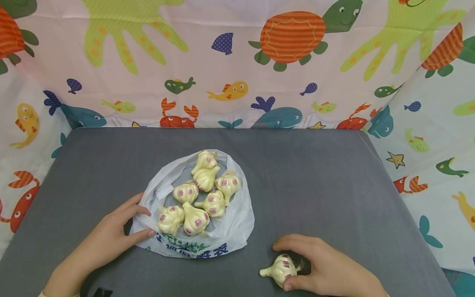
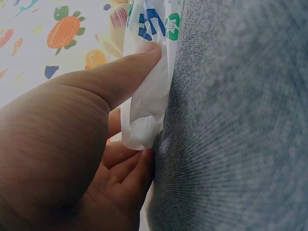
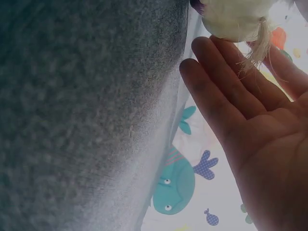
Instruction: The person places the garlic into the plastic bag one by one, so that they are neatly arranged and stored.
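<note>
A white plastic bag [image 1: 237, 231] with blue and green print lies with its mouth spread wide. Several pale garlic bulbs [image 1: 196, 219] with purplish streaks sit inside it. My left hand [image 1: 122, 225] holds the bag's left side; in the left wrist view the thumb [image 2: 137, 67] presses the plastic, with fingers behind it. A single garlic bulb [image 1: 281, 269] is outside the bag at the lower right, its stem pointing left. Around this bulb my right hand [image 1: 326, 266] is spread, thumb touching its near side and a gap at the index finger. Its roots hang by the fingers in the right wrist view.
A grey cloth [image 1: 315, 177] covers the table. Behind and at the sides hangs a white curtain [image 1: 208, 111] printed with sea animals. A small black object [image 1: 102, 292] lies at the front edge, near the left forearm.
</note>
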Tool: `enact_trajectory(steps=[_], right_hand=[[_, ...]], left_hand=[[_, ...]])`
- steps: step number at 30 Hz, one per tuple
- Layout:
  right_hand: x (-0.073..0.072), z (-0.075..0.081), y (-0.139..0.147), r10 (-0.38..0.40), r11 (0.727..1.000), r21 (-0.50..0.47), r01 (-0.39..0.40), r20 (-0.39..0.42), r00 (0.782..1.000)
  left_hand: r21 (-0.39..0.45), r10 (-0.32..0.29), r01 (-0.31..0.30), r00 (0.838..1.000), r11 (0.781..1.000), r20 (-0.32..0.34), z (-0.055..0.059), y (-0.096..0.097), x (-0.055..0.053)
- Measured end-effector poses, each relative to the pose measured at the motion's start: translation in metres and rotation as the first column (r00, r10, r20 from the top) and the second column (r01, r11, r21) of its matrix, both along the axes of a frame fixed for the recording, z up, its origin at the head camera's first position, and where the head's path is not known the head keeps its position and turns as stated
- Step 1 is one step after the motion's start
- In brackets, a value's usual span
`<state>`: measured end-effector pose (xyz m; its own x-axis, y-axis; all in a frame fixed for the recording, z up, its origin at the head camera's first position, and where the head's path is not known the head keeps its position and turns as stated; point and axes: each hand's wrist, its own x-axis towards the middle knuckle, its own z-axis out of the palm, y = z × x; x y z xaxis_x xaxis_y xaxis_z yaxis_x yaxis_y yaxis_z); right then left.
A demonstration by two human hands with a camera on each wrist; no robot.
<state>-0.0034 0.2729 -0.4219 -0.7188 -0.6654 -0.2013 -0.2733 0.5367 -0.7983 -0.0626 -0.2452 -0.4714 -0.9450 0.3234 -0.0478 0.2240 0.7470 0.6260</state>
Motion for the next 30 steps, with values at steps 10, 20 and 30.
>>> enact_trajectory(steps=[10, 20, 30], right_hand=[[-0.001, -0.006, -0.001, 0.012, 0.999, -0.034, -0.011, 0.034, 0.999], [-0.002, -0.01, -0.003, 0.019, 0.999, -0.039, -0.021, -0.041, 0.999], [-0.005, -0.011, -0.002, 0.046, 0.997, -0.051, -0.054, -0.157, 0.987]], left_hand=[[0.011, 0.0, 0.0, 1.0, 1.0, -0.001, -0.001, -0.001, 0.001], [0.001, -0.001, 0.001, 1.0, 1.0, 0.021, 0.002, 0.001, -0.002], [-0.006, 0.001, -0.001, 1.0, 1.0, 0.021, 0.001, 0.002, -0.002]])
